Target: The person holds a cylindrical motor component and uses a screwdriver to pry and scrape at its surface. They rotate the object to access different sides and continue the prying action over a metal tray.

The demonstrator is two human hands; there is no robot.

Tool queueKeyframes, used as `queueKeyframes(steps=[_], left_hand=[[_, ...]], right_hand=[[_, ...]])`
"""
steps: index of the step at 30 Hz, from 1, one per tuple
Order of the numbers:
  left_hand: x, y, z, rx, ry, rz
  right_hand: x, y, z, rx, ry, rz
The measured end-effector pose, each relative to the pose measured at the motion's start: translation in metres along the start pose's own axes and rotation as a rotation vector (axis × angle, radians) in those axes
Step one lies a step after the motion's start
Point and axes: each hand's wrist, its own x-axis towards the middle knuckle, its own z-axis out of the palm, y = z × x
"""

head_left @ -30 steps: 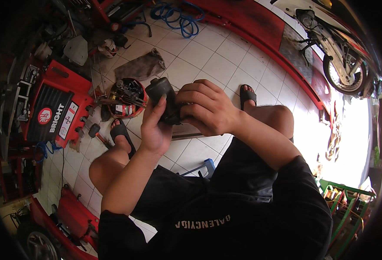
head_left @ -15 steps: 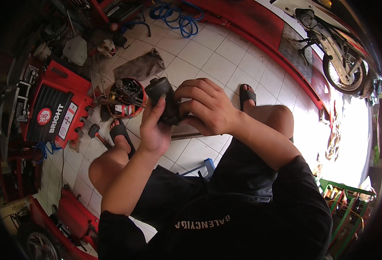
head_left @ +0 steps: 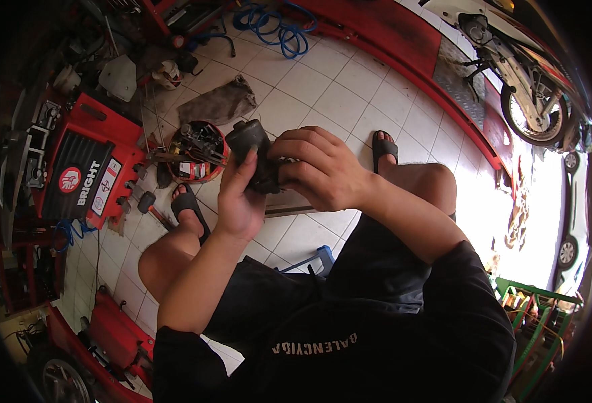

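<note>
Between my hands, above the tiled floor, is a dark cylindrical motor (head_left: 249, 136) with a short round stub on its upper end. My left hand (head_left: 237, 195) is closed round its left side, the thumb lying along the body. From the right, my right hand (head_left: 319, 164) has its fingers bent and pressed together against the motor's lower right side. Those fingertips are partly hidden, so any small part between them cannot be made out. The motor tilts, its stubbed end pointing up and left.
A round red tub (head_left: 202, 176) of loose parts stands left of the motor, near a hammer (head_left: 150, 207) and a red machine (head_left: 74, 168). A dirty cloth (head_left: 219, 101) lies beyond. Blue hose (head_left: 279, 30) coils at the back; a motorcycle (head_left: 524, 80) stands far right.
My right fingers have curled in and drawn together against the motor's side. My left hand keeps its hold. A car has come into the bright opening at the right.
</note>
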Motion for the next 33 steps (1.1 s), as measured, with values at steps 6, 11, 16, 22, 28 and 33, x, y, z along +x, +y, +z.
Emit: queueKeyframes(steps=[6, 11, 16, 22, 28, 33], left_hand=[[0.001, 0.001, 0.001, 0.055, -0.020, -0.013], [-0.001, 0.004, 0.013, 0.073, 0.000, -0.002], [-0.001, 0.003, 0.004, 0.078, -0.013, -0.006], [0.001, 0.001, 0.005, 0.058, -0.008, 0.005], [0.000, 0.005, 0.007, 0.059, -0.029, -0.032], [0.000, 0.004, 0.012, 0.064, 0.002, -0.006]], right_hand=[[0.000, -0.006, -0.003, -0.039, 0.005, 0.070], [-0.004, 0.000, 0.003, -0.034, 0.034, -0.024], [0.000, -0.006, 0.000, -0.023, 0.030, 0.061], [-0.003, -0.003, 0.001, -0.039, 0.029, 0.015], [-0.002, -0.006, 0.000, -0.018, 0.037, 0.045], [-0.002, -0.003, 0.001, -0.011, 0.024, 0.021]])
